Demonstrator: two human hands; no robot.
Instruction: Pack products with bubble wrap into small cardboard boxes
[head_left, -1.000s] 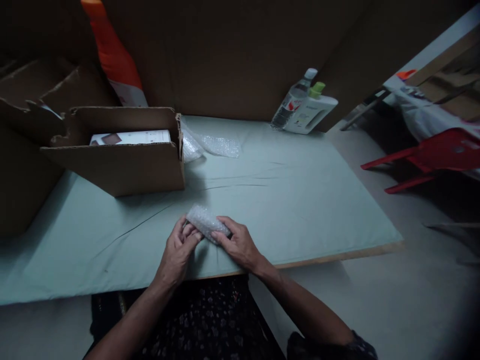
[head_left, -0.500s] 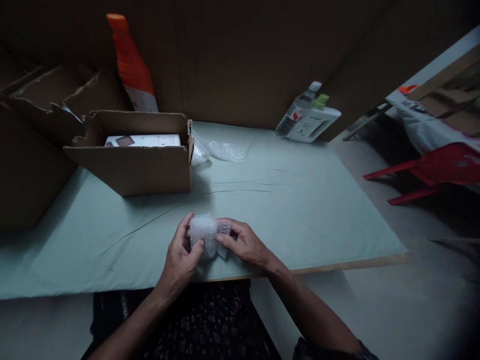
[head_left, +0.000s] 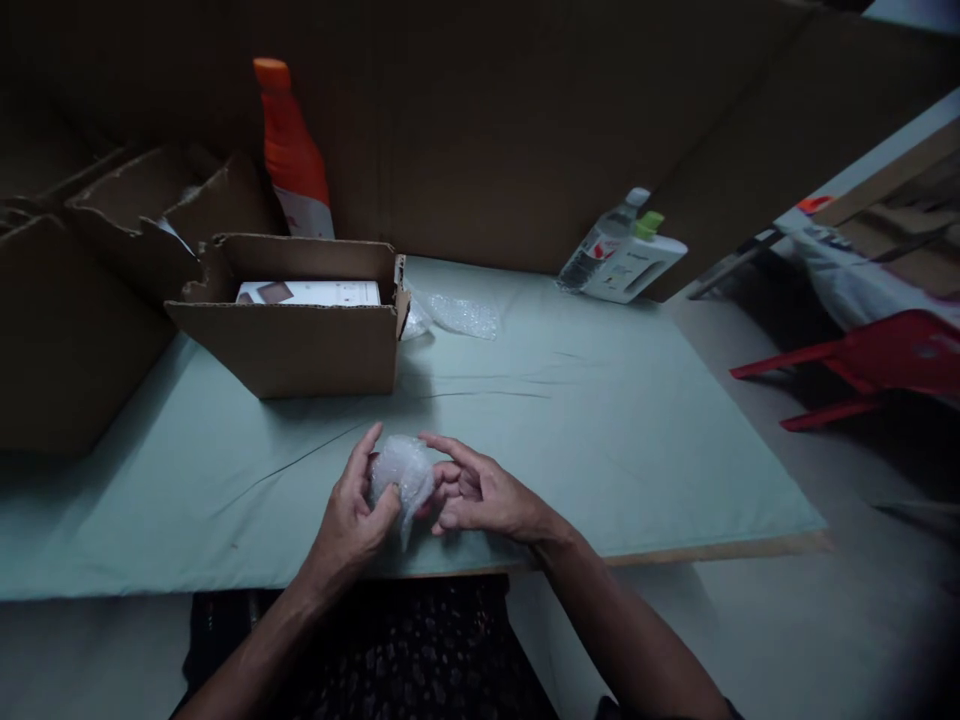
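Observation:
A small bundle wrapped in bubble wrap point(head_left: 401, 472) sits between my two hands near the front edge of the pale green table point(head_left: 600, 430). My left hand point(head_left: 352, 510) grips it from the left, thumb and fingers closed round it. My right hand point(head_left: 480, 492) touches its right side, index finger stretched over the top and the other fingers curled against the wrap. What is inside the wrap is hidden.
An open cardboard box point(head_left: 300, 330) with a white carton inside stands at the back left, loose bubble wrap point(head_left: 457, 315) beside it. An orange bottle point(head_left: 292, 160) rises behind. A clear bottle and a white jug point(head_left: 630, 265) lie at the back right. A red chair point(head_left: 877, 365) stands off the table.
The bundle has been turned from lying slantwise to upright between my hands. My right fingers have loosened and stretched out. The view has tilted down a little.

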